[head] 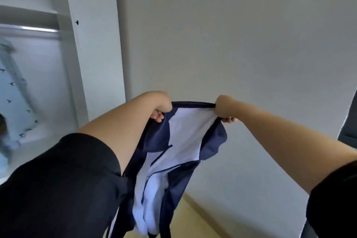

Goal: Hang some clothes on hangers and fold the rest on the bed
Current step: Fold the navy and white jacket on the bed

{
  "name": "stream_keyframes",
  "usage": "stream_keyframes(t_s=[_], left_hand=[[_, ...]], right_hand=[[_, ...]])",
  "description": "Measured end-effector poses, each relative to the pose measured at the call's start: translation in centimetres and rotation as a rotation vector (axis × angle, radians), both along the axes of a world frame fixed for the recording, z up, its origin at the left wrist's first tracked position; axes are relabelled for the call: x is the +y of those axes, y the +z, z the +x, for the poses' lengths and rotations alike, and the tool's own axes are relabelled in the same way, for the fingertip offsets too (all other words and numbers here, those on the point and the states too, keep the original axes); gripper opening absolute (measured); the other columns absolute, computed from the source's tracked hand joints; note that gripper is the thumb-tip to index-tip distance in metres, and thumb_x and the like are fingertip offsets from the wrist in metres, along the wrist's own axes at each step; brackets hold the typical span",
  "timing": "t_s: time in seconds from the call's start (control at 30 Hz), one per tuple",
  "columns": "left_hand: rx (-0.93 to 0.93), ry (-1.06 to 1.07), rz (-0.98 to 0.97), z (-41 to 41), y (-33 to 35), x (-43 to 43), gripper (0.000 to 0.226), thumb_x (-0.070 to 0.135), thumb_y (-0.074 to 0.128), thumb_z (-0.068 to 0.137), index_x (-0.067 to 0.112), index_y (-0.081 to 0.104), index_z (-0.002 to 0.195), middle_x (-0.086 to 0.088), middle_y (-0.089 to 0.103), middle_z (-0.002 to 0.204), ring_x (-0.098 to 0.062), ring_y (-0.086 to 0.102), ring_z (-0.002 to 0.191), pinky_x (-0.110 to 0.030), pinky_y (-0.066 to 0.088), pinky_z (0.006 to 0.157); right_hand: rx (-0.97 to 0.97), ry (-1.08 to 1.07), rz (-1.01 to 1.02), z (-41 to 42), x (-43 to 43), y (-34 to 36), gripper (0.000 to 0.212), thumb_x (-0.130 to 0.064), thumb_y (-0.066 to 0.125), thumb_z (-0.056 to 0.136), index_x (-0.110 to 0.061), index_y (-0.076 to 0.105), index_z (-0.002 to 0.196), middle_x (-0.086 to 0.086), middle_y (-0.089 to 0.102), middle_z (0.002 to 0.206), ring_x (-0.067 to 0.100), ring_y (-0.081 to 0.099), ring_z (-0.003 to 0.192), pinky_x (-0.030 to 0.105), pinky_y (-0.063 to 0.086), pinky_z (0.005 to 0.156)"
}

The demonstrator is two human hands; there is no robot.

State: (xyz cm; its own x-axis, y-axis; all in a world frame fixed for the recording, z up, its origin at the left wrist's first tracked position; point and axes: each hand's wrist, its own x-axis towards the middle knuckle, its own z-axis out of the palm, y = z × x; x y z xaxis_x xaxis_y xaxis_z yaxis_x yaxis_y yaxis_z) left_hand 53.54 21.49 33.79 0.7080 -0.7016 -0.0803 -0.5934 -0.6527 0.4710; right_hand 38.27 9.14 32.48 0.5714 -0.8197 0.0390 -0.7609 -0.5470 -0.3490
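Even, soft illumination, no hard shadows — glare streaks the wardrobe rail [38, 29], hanging shirt [16, 92] at left smeared by blur, wide-angle bending toward edges.

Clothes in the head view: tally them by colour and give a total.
Navy and white: 1, the jacket held up by the left hand and right hand.
Pale blue with small dark marks: 1, the garment hanging in the wardrobe.
Total: 2.
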Motion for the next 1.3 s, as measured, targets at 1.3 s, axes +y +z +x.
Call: stream_keyframes(t_s=[1.3], left_hand=[[-0.262,-0.238,-0.628,-1.7,-6.9,-3.8,0.029,0.021,0.067,0.083,0.012,0.044,0.07,0.001,0.045,0.065,-0.025,0.044,0.065,-0.031,0.032,0.058]], right_hand=[[-0.64,-0.023,-0.11,-2.9,-3.6,-4.2,0.025,0.0,0.043,0.09,-0.003,0.061,0.107,0.014,0.062,0.093,0.031,0.058,0.089,0.029,0.039,0.07]])
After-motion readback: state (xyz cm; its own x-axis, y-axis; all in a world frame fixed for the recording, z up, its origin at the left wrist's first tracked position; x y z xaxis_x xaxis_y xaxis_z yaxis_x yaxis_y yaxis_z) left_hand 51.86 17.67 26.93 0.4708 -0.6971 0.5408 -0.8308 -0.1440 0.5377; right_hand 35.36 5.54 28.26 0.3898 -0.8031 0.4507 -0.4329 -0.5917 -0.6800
